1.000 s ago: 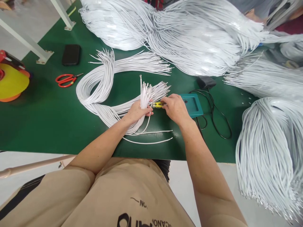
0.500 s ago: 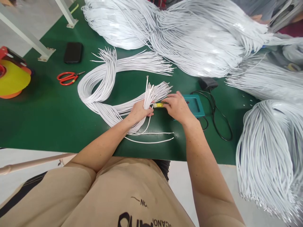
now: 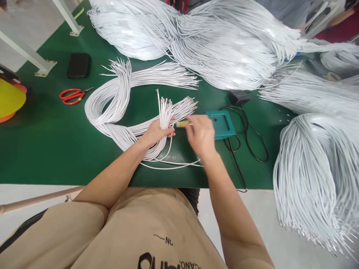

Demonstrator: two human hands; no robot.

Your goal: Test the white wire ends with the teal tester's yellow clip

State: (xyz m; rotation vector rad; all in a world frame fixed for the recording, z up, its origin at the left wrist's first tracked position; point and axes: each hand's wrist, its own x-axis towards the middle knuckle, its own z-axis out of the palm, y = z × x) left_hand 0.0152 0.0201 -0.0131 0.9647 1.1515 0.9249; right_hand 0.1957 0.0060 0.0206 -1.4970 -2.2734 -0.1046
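Observation:
My left hand (image 3: 153, 133) is closed around a bunch of white wires (image 3: 165, 112), whose stripped ends point up above the fingers. Just right of it, my right hand (image 3: 202, 135), smeared by motion, pinches a small pale connector with yellow wires (image 3: 181, 124). The connector's front end is close to the left fingertips; whether it touches a wire there I cannot tell. A teal box (image 3: 231, 129) lies right behind the right hand. The held wires curve down to the table and run into a larger looped bundle (image 3: 97, 106) on the left.
Red-handled snips (image 3: 72, 96) and a black case (image 3: 78, 65) lie on the left of the green table (image 3: 42, 149). A huge heap of white wires (image 3: 224, 45) covers the back. Another bundle (image 3: 305, 168) hangs over the right edge. A black adapter (image 3: 238, 98) trails a cable.
My right hand, with the connector, has drawn slightly away from the left hand and turned. A black cable now hangs toward the table's front edge. The whole view has shifted a little.

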